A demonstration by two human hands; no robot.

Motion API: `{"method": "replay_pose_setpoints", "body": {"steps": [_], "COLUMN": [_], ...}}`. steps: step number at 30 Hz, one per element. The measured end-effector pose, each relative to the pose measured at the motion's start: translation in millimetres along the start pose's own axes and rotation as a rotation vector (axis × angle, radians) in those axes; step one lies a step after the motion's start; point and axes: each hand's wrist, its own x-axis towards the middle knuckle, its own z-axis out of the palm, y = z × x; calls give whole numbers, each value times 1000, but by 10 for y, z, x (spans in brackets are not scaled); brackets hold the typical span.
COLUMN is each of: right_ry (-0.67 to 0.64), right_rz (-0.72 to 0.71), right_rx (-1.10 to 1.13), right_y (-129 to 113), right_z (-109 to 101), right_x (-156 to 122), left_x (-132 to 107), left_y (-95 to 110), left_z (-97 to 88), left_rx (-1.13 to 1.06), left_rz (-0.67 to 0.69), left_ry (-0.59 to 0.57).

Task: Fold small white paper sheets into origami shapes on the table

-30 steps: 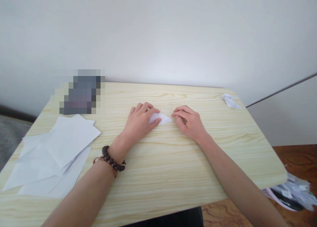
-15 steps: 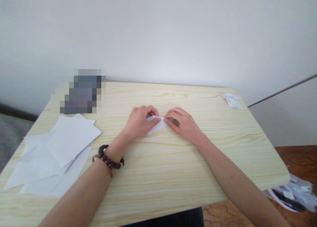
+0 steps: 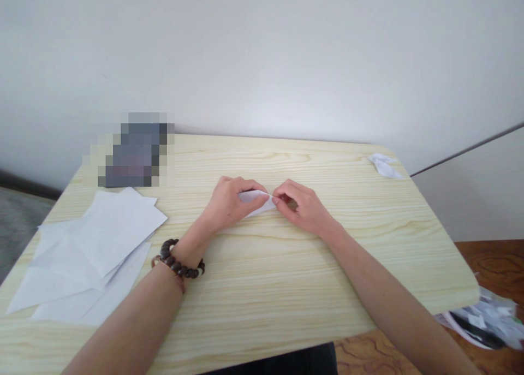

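A small folded piece of white paper (image 3: 257, 204) is held just above the middle of the table (image 3: 262, 277). My left hand (image 3: 234, 201) pinches it between thumb and index finger near its right end. The thumb and fingertips of my right hand (image 3: 301, 204) close on the paper's narrow right tip. Both hands almost meet at that tip. Part of the paper is hidden behind my left thumb and palm. Dark beads (image 3: 178, 266) circle my left wrist.
Several loose white paper sheets (image 3: 118, 227) overlap at the table's left. Behind them lies a dark, pixelated object (image 3: 135, 154). A folded white paper piece (image 3: 385, 166) rests at the far right corner. On the floor at right stands a container of paper scraps (image 3: 487, 317).
My left fingers have shifted slightly right along the paper, nearer its tip and my right hand. The paper looks a little narrower from here. The other things have stayed put.
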Motion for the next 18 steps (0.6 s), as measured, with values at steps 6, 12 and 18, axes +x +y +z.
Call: {"method": "replay_pose_setpoints", "body": {"steps": [6,12,18], "right_ry": [-28,-60,-84], "right_rz": [-10,-4,-5], "right_rx": [3,-9,6], "right_y": [-39,-48,-36], "right_z": [8,4,-4], "right_x": [5,14,26], "left_x": [-4,-12,-1], "left_y": [-37,-34,-39], "left_z": [8,13,12], "left_rx": [-3,-23,-65], "left_rz": [85,103,89], "left_ry": [12,-5,-40]}}
